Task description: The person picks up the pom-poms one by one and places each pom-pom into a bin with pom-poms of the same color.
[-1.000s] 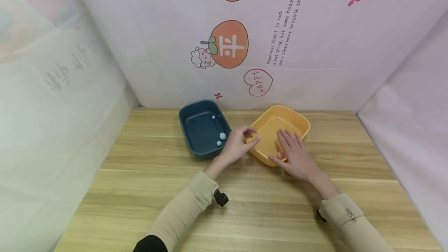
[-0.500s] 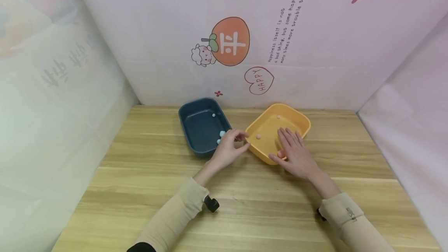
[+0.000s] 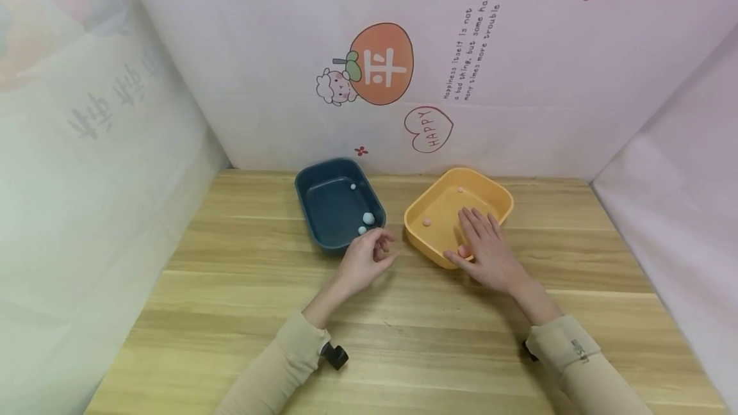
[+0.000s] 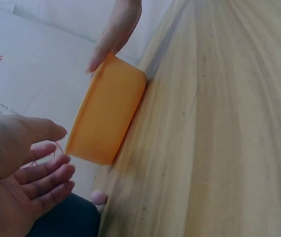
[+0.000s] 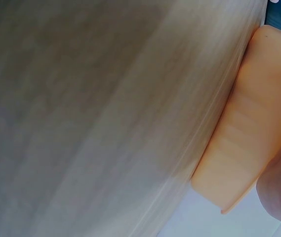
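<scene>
We noted left hand (image 3: pixel 363 260) empty, fingers loosely curled, between blue tray (image 3: pixel 323 235) and yellow tray (image 3: pixel 500 187). Right hand (image 3: pixel 484 252) lay flat, fingers spread, on yellow tray's near rim; leaning harder might tip it, scattering pink balls (image 3: pixel 427 221).

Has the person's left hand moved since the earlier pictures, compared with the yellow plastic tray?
Yes. The left hand has drawn back from the near-left rim of the yellow plastic tray toward the person; it is now over the wooden table, by the dark blue tray.

Left hand (image 3: pixel 362 261) loosely curled (empty); right hand (image 3: pixel 486 252) flat.
</scene>
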`<state>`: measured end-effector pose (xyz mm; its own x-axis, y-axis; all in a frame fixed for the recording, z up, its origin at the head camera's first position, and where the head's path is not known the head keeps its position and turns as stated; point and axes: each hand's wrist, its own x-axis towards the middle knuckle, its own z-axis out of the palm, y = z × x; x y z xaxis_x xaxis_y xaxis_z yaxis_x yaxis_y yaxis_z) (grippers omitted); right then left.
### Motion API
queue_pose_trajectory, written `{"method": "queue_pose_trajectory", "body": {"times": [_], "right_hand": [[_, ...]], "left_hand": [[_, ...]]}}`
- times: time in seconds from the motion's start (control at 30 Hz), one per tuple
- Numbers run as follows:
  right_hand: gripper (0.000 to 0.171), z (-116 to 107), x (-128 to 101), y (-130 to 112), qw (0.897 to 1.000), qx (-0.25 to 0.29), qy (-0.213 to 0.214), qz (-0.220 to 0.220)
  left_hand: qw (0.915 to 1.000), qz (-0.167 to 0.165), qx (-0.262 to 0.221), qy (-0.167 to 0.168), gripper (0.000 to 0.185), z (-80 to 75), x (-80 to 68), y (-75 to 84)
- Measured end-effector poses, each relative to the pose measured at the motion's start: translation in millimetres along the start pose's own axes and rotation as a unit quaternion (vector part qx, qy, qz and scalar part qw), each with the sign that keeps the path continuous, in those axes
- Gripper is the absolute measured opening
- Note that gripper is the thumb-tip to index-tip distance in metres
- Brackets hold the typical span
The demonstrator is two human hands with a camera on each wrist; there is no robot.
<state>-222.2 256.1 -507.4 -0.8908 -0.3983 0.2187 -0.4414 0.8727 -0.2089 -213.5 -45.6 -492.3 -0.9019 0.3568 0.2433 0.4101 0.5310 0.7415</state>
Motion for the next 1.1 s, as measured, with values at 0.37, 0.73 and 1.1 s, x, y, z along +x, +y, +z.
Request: {"method": "queue_pose_trajectory", "body": {"times": [0.37, 0.73, 1.1], "right_hand": [[0.094, 0.2, -0.1, 0.3, 1.000, -0.004, -0.001, 0.002], [0.094, 0.5, -1.0, 0.5, 1.000, -0.003, -0.003, 0.002], [0.094, -0.8, -0.9, 0.6, 1.000, -0.002, 0.000, 0.001]], "left_hand": [[0.9890, -0.055, 0.136, 0.016, 0.029, 5.5, -13.2, -3.3], [0.9420, -0.029, 0.334, 0.010, 0.028, 23.4, 0.0, -5.0], [0.9428, -0.055, 0.328, 0.019, 0.014, 31.9, 4.9, -13.1]]}}
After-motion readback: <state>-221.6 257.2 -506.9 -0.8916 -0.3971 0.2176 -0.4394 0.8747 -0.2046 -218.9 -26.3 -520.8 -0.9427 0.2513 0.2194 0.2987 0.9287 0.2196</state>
